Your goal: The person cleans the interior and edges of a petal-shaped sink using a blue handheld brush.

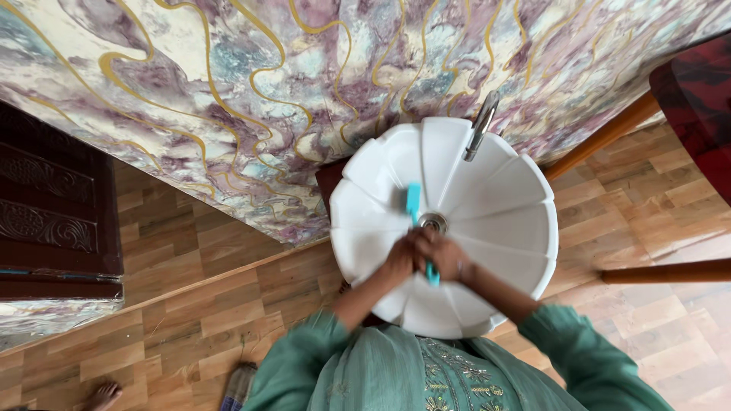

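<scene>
teal brush, gripped upright over basin

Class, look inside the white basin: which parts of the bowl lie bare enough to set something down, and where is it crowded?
Inside the white scalloped ceramic basin, the right-hand segments between the metal drain and the rim lie bare, as do the far-left segments. It is crowded at the centre and near rim: left hand and right hand both grip the long turquoise plastic brush. The chrome tap overhangs the far rim.

One white basin, one tap and one turquoise brush are counted. Two hands are seen, left and right
</scene>
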